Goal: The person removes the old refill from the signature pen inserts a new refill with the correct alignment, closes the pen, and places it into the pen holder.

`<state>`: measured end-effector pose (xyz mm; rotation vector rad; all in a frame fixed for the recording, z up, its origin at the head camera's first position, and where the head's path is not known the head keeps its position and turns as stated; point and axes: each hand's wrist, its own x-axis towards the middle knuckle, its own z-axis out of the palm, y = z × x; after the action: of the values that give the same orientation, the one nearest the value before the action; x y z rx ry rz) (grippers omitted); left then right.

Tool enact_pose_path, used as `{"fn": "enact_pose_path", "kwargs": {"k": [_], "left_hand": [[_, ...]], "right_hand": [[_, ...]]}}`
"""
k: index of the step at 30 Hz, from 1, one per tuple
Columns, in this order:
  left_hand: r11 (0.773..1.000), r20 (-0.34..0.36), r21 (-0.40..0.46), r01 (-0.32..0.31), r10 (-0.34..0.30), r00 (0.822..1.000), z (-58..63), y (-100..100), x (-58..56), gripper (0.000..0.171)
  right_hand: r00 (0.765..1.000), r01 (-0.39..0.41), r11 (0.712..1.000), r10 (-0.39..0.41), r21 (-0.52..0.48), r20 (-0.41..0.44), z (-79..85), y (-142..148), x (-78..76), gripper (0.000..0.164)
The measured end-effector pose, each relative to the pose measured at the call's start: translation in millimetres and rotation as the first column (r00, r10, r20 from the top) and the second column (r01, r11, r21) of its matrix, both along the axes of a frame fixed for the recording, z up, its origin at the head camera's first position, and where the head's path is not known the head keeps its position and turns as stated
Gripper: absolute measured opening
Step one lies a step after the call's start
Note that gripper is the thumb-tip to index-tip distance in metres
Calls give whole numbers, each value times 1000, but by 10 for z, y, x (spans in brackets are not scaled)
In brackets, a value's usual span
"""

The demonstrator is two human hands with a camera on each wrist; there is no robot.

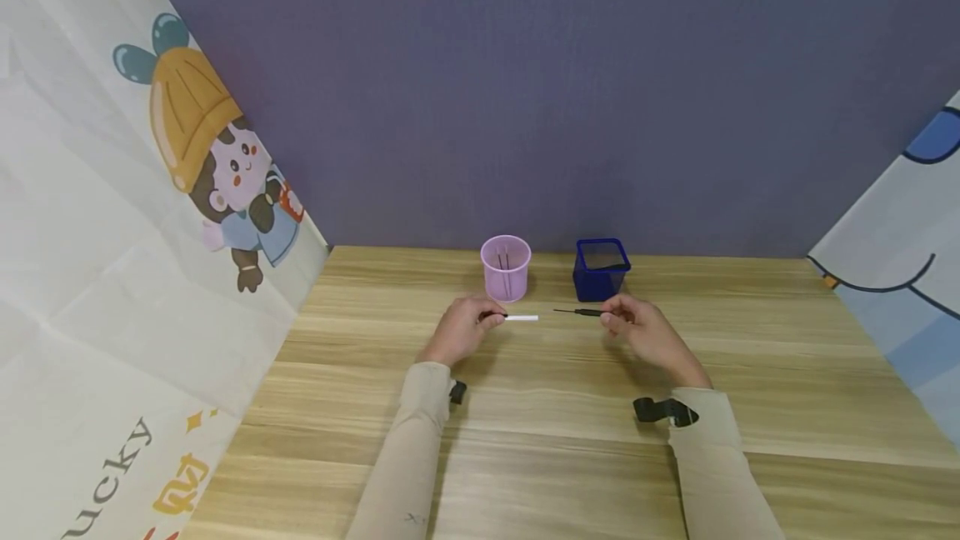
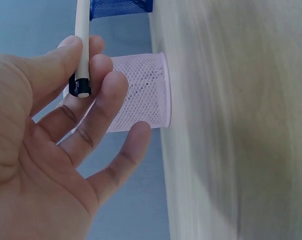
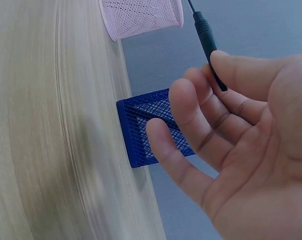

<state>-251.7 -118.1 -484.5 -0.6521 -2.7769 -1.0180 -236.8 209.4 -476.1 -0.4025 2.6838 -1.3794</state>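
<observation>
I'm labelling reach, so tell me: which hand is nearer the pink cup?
Left. The left hand is in front of the pink cup, toward its left; the right hand is farther right, near the blue cup.

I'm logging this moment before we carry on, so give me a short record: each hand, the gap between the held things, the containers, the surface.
Left hand: pinches a white pen-like stick by its black end
Right hand: pinches a dark thin-shafted tool by its handle
Gap: stick and tool point toward each other, apart
Pink mesh cup: upright, thin dark rods inside
Blue mesh holder: upright, right of the cup; contents unclear
Surface: wood-grain table
</observation>
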Motion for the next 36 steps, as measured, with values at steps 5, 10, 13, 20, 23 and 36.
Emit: {"fn": "enact_pose_path", "kwargs": {"k": [5,10,13,20,23,36], "left_hand": [[1000,16,-25,-1,1,1000,-35,17,0,13],[998,51,-62,-5,8,999,-68,36,5,10],[996,66,-85,-5,10,998,-88,57,8,8],[991,68,-132,-12,21,997,-145,100,2,7],[990,59,-142,-12,20,998,-167,102,-2,6],[984,27,-178,-8,13,1000,-173,84,16,6]], "right_hand": [[1000,-1,1000,1,-2,0,-6,-1,-3,23],[1000,0,1000,0,-3,5,-23,-4,-12,22],[1000,2,1000,-2,-2,5,-38,-6,-19,22],[1000,-5,1000,5,-2,-10,-45,5,-33,23],[1000,-4,1000,4,0,-4,-45,4,-32,25],[1000,-4,1000,4,-8,28,-44,16,-23,29]]}}
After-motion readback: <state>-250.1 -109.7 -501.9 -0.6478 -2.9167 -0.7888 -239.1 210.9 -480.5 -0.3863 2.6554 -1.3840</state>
